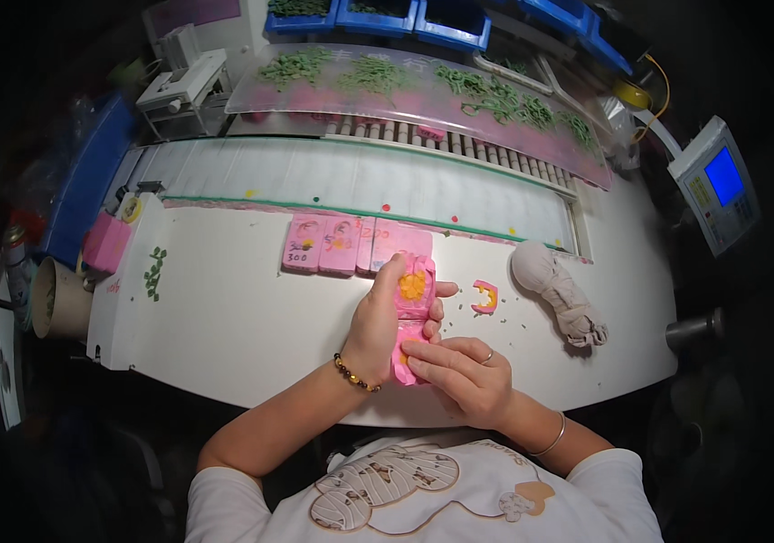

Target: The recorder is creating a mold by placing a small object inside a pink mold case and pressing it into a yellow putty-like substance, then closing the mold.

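A pink rubber mold [417,312] with yellow inner patches lies unfolded into two halves, one above the other. My left hand [373,317] wraps round it, thumb along the left side of the upper half and fingertips showing at its right. On the lower half rest the bunched fingers of my right hand [473,376], covering part of its yellow patch. To the right of the mold, a small pink-and-yellow C-shaped piece [486,297] sits on the table among tiny dark crumbs. Several pink molds [303,249] with handwriting stand in a row just beyond my left hand.
A tied cloth bag [554,290] lies at the right. Across the back runs a conveyor [269,167], with a clear shelf [414,86] of green pieces above it. Green pieces [154,274] lie at the left, near a cardboard tube [61,299]. A screen unit [721,181] stands far right.
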